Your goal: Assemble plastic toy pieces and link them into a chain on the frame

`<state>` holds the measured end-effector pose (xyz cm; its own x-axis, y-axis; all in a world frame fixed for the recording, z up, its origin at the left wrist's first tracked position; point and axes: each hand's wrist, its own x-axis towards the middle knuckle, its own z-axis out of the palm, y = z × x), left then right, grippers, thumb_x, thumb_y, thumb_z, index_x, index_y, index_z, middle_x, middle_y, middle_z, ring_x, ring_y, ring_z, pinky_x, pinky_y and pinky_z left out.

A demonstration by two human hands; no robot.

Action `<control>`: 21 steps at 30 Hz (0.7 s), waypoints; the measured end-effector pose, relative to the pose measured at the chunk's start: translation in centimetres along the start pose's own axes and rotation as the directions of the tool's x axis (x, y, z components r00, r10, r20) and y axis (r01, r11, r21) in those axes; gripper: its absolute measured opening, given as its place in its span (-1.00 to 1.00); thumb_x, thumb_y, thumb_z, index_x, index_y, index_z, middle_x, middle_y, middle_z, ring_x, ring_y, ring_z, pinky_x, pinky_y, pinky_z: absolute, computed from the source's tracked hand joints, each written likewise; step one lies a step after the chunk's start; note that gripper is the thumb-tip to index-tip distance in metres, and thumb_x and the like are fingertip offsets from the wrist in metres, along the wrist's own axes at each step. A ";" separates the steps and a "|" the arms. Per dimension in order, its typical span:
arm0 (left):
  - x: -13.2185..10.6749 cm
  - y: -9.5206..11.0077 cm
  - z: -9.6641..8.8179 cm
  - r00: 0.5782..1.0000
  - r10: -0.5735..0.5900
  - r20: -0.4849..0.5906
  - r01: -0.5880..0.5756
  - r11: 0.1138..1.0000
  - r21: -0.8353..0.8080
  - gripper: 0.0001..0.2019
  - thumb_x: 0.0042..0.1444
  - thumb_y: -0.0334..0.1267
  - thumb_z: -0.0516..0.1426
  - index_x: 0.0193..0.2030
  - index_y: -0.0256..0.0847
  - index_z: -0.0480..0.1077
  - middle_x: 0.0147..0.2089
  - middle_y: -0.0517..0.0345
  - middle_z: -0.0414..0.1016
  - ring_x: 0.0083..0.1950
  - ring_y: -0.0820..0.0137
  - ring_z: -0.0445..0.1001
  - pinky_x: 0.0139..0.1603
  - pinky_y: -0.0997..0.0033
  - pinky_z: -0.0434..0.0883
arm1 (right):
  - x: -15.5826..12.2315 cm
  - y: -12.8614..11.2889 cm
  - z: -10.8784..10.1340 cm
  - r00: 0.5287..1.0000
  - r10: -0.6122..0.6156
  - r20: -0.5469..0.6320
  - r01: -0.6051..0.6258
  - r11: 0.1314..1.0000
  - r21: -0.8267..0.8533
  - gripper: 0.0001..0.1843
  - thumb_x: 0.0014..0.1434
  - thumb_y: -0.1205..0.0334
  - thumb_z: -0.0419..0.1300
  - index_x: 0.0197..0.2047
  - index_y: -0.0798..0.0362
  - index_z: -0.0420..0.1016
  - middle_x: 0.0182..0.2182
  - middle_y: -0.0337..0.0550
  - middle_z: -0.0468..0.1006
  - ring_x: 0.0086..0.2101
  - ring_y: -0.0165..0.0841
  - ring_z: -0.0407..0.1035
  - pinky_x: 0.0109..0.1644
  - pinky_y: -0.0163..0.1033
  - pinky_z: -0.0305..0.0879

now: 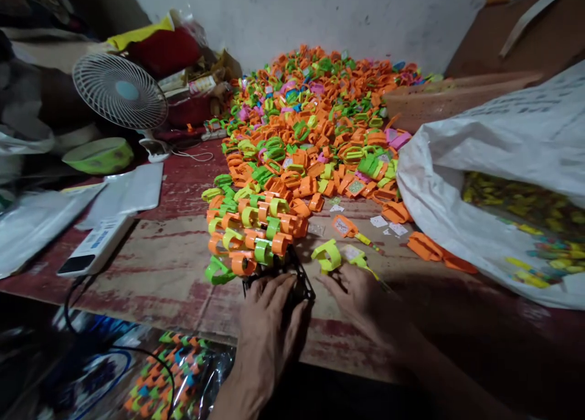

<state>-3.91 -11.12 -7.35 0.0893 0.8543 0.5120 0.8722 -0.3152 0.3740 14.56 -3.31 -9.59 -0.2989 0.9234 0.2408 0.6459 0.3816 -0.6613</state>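
My left hand (269, 313) lies palm down on the table edge, fingers stretched over a small black object (299, 280) that I cannot make out. My right hand (361, 298) rests beside it, fingers spread toward a yellow-green plastic ring piece (326, 255) and a yellow-handled toy piece (359, 258). Just ahead of the left hand, rows of linked orange and green plastic rings (249, 228) are lined up. Behind them spreads a big heap of orange, green and pink plastic toy pieces (315, 121).
A large white sack (493, 158) with yellow pieces inside fills the right. A small white fan (119, 92), a white power strip (98, 243) with a black cable and plastic wrappers lie at left. A clear bag of assembled pieces (176, 377) sits below the table edge.
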 end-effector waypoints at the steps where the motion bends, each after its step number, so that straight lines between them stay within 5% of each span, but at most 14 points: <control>1: -0.2 -0.4 0.7 1.000 0.016 0.003 -0.016 0.999 0.028 -0.77 0.26 -0.32 0.13 0.03 -0.23 0.46 -0.02 -0.02 0.60 -0.04 0.19 0.51 -0.02 0.14 0.53 | 0.5 0.3 0.3 1.000 0.017 0.003 -0.017 0.999 0.027 -0.77 0.24 0.12 0.16 -0.41 0.03 0.39 -0.55 -0.21 0.50 -0.55 -0.36 0.38 -0.49 -0.32 0.21; 5: -0.5 -0.5 2.3 1.000 -0.015 -0.020 0.016 0.999 0.044 -0.79 0.26 -0.38 0.11 -0.01 -0.23 0.48 -0.02 -0.03 0.58 -0.06 0.18 0.48 -0.04 0.12 0.52 | 1.8 0.2 0.4 0.999 0.025 0.026 -0.029 0.982 0.187 -0.81 0.22 0.12 0.18 -0.37 0.03 0.45 -0.47 -0.16 0.57 -0.48 -0.33 0.46 -0.37 -0.28 0.37; 13: -0.2 0.3 2.1 0.999 -0.029 -0.024 0.030 0.999 0.027 -0.82 0.27 -0.39 0.11 -0.03 -0.23 0.47 0.00 -0.01 0.58 -0.01 0.17 0.48 0.01 0.12 0.49 | 3.5 -1.3 2.3 0.989 0.077 0.130 -0.131 0.868 0.479 -0.76 0.22 0.10 0.17 -0.37 0.07 0.50 -0.47 -0.08 0.61 -0.47 -0.27 0.53 -0.39 -0.26 0.45; 21: -0.3 -0.2 2.4 0.999 -0.006 -0.035 0.007 1.000 0.024 -0.82 0.22 -0.40 0.15 -0.04 -0.24 0.47 0.01 -0.02 0.58 -0.02 0.14 0.49 -0.02 0.04 0.53 | 5.1 -3.3 2.3 0.997 0.034 0.073 -0.041 0.994 0.101 -0.85 0.18 0.31 0.16 -0.28 0.11 0.58 -0.31 -0.01 0.66 -0.28 -0.21 0.54 -0.20 -0.22 0.39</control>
<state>-2.95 -10.34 -9.47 0.0671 0.8413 0.5364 0.8843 -0.2992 0.3585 9.31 0.04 -7.81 -0.3275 0.9302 0.1659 0.5833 0.3372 -0.7390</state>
